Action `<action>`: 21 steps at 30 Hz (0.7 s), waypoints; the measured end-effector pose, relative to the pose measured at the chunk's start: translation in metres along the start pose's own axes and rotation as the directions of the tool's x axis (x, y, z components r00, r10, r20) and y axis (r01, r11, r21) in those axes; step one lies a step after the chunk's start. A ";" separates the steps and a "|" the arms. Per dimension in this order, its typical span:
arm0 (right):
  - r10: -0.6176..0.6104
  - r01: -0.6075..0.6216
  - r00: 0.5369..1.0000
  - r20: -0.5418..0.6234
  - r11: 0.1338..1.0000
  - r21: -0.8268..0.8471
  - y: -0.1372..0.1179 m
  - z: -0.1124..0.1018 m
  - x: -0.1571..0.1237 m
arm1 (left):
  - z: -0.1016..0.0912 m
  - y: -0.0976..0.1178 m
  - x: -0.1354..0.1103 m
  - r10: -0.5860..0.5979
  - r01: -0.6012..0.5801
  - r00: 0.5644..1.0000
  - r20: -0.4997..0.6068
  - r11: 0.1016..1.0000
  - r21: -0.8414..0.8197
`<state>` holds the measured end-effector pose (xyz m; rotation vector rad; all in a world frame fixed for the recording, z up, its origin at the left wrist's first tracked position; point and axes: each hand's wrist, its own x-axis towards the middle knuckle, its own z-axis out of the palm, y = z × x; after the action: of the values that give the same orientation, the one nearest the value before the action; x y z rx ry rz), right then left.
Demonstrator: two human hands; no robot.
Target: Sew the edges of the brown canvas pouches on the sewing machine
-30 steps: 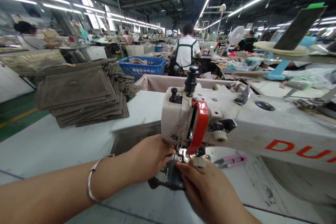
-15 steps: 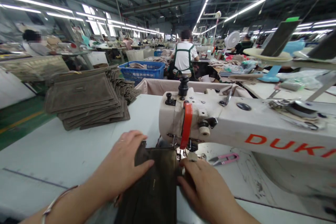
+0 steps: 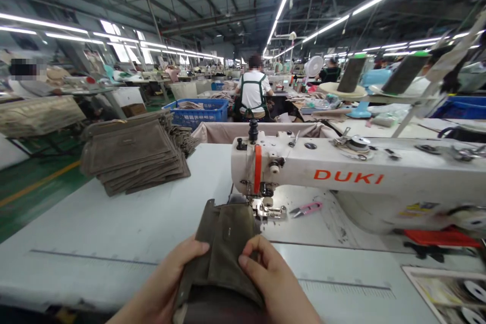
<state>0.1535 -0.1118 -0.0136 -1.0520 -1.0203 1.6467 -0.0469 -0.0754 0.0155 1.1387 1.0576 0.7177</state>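
Observation:
A dark olive fabric piece [image 3: 224, 243] lies on the white table in front of the sewing machine [image 3: 341, 177], its far edge near the presser foot [image 3: 266, 210]. My left hand [image 3: 170, 283] grips its left side, thumb on top. My right hand [image 3: 273, 283] pinches its right side, thumb and fingers closed on the cloth. Both hands are at the near table edge, well short of the needle.
A stack of similar brown fabric pieces [image 3: 132, 157] sits at the left of the table [image 3: 94, 228]. Pink thread snips [image 3: 306, 208] lie by the machine base. A blue basket [image 3: 197, 111] and a person in a green apron [image 3: 252, 93] are behind. Thread cones stand at the right.
The fabric piece has been drawn toward me, away from the needle. Both hands moved back from the presser foot to the near table edge and now grip the cloth. The camera pulled back.

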 end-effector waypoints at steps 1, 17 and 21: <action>0.006 -0.006 1.000 0.003 0.999 -0.034 0.009 0.003 -0.005 | -0.009 -0.002 -0.007 0.020 -0.017 0.999 -0.028 0.995 0.102; -0.585 0.447 0.780 0.221 0.275 -0.851 0.038 -0.031 -0.076 | 0.029 -0.025 -0.033 0.538 -0.666 0.668 0.514 0.125 0.735; -0.710 0.477 0.621 0.332 0.006 -0.879 0.035 -0.023 -0.065 | 0.028 -0.024 -0.035 0.481 -0.617 0.739 0.472 0.202 0.761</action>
<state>0.1812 -0.1785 -0.0409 -1.1319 -2.0209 0.0000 -0.0345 -0.1235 0.0045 2.6168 0.8694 0.5736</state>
